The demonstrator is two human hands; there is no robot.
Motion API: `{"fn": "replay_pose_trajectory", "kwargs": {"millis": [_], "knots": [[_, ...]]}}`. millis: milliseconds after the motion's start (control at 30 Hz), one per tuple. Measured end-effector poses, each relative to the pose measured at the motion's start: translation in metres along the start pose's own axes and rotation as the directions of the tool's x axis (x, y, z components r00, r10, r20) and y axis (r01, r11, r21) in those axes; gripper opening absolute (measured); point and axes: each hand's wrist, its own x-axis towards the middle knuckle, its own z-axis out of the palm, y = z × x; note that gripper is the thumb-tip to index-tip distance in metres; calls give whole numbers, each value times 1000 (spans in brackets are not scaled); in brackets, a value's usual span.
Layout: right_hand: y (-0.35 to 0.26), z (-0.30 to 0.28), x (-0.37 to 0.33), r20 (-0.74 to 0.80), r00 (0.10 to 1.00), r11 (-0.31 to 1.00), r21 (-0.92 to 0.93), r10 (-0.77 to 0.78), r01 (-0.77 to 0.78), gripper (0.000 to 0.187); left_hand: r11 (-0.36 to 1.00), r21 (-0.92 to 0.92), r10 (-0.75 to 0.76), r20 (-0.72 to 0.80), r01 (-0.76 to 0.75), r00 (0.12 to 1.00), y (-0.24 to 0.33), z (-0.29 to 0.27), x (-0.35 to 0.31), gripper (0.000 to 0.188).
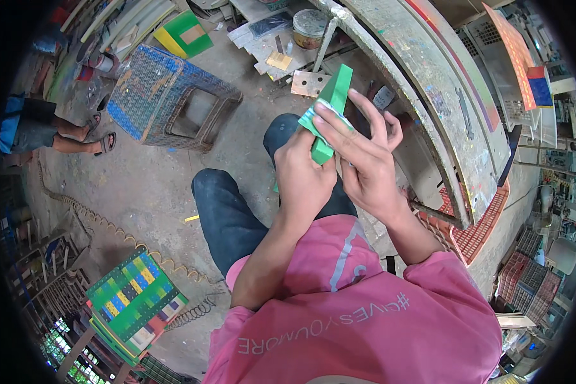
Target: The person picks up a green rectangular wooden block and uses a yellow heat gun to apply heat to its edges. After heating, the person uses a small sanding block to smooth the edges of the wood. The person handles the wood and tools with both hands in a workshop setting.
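A bright green, flat-sided block (336, 89), long and narrow, is held up over my knees. My left hand (303, 176) is closed around its lower part, with the green end showing by the thumb. A thin pale piece stained with green (307, 120), like a folded sheet or rag, lies across the block's middle. My right hand (368, 147) presses this piece against the block with its thumb-side fingers, while its outer fingers curl loosely in the air. Whether the piece is cloth or abrasive paper is hard to make out, as the fingers partly cover it.
A paint-spotted workbench (422, 64) curves along the right. A worn blue plastic stool (148, 96) stands front left, near another person's legs (73, 137). Coloured boards (134, 294) and a coiled hose (99, 221) are at left. A red crate (483, 224) sits under the bench.
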Motion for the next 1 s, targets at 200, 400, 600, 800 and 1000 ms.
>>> {"fn": "replay_pose_trajectory", "kwargs": {"millis": [200,400,600,800,1000], "knots": [[6,-1,-3,-21,1000,1000,-8,12,-12,54,999,-4,37,-1,-37,999,-1,2,0,15],[14,3,10,-40,999,998,-61,18,-20,52,1000,-12,25,-10,-25,1000,-1,6,1,17],[-8,-2,-4,-23,997,997,-28,70,-71,52,993,3,-116,131,117,985,2,-3,0,49],[-18,-20,-16,38,996,997,-35,76,-75,57,999,-35,-37,58,39,998,-1,-1,-1,57],[3,-4,9,1,995,994,-26,104,-104,56,999,-5,34,-20,-34,999,-2,5,0,39]]}}
